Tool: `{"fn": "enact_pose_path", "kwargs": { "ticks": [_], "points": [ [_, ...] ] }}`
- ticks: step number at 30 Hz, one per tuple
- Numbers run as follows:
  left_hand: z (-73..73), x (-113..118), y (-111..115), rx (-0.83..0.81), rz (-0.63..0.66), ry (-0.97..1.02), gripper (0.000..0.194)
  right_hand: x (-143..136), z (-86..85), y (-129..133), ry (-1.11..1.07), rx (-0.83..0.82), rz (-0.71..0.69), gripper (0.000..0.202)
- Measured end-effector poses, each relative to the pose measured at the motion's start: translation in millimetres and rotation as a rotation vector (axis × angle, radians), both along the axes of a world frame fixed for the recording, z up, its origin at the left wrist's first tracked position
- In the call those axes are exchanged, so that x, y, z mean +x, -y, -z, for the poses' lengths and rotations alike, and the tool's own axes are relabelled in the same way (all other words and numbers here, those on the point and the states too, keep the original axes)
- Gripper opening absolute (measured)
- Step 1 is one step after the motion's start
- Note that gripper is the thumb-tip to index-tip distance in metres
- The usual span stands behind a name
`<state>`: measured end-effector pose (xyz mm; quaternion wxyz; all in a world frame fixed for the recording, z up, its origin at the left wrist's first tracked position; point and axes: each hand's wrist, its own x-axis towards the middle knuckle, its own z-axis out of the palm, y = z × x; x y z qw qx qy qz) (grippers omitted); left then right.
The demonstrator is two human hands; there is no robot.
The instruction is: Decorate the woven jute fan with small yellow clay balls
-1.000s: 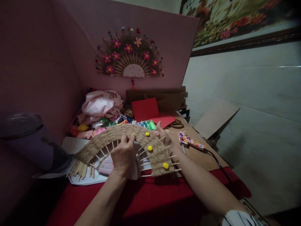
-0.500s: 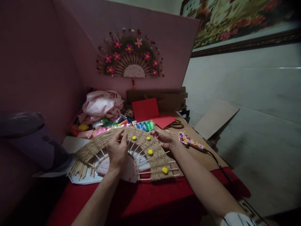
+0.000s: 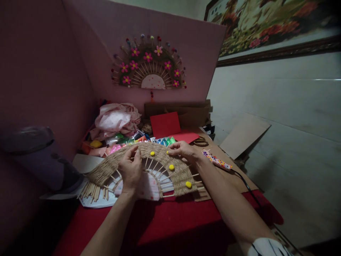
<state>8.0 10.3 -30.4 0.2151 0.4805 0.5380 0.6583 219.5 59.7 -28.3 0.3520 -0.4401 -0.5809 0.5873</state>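
A woven twine fan [image 3: 109, 167] with wooden stick ribs and a pink dotted half-round centre lies tilted over the table's near part. Yellow discs [image 3: 188, 184] dot its right half. My left hand [image 3: 130, 169] is at the fan's middle, thumb and fingers curled near the inner edge of the weave; whether it grips the fan is unclear. At the upper right of the weave, my right hand [image 3: 183, 151] has its fingertips on a yellow disc, partly covering it.
Loose wooden sticks [image 3: 93, 191] lie at left on a white sheet. Behind are clay packets [image 3: 115, 148], pink cloth [image 3: 117, 119], red card [image 3: 165, 123] and scissors [image 3: 200, 141]. A flower-patterned corded tool [image 3: 217, 160] rests at right. A finished fan [image 3: 147, 57] hangs on the pink board.
My right hand has moved from behind the fan's outer edge onto its front, at a yellow disc. The fan's right side has shifted slightly up and right.
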Motion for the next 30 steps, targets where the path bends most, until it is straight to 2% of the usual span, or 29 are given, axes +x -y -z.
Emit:
{"fn": "enact_pose_path", "kwargs": {
  "ticks": [9,14,18,21,23,25,27,30],
  "points": [
    [0.1,1,-2,0.005,0.002,0.049,0.035,11,-21.9,-42,0.038,0.007,-0.031,0.021],
    [0.2,0,-1,0.025,-0.009,0.005,0.033,13,-27.0,-53,0.222,0.064,0.023,0.02],
    [3.6,0,-2,0.007,0.013,-0.029,0.033,11,-24.0,-49,0.303,0.226,0.144,0.025],
    [6.1,2,0,-0.036,0.066,-0.069,0.032,9,-20.0,-38,0.331,0.363,0.288,0.012],
    [7.0,4,2,-0.062,0.066,-0.112,0.03,8,-16.0,-27,0.404,0.537,0.352,0.01],
    [7.7,6,3,-0.086,0.072,-0.152,0.027,7,-11.0,-14,0.585,0.802,0.326,0.023],
    [8.5,8,5,-0.105,0.09,-0.171,0.025,6,-6.1,-3,0.754,0.982,0.27,0.034],
    [9.9,9,5,-0.126,0.095,-0.172,0.025,5,-0.9,7,0.918,1.077,0.208,0.039]
  ]
}}
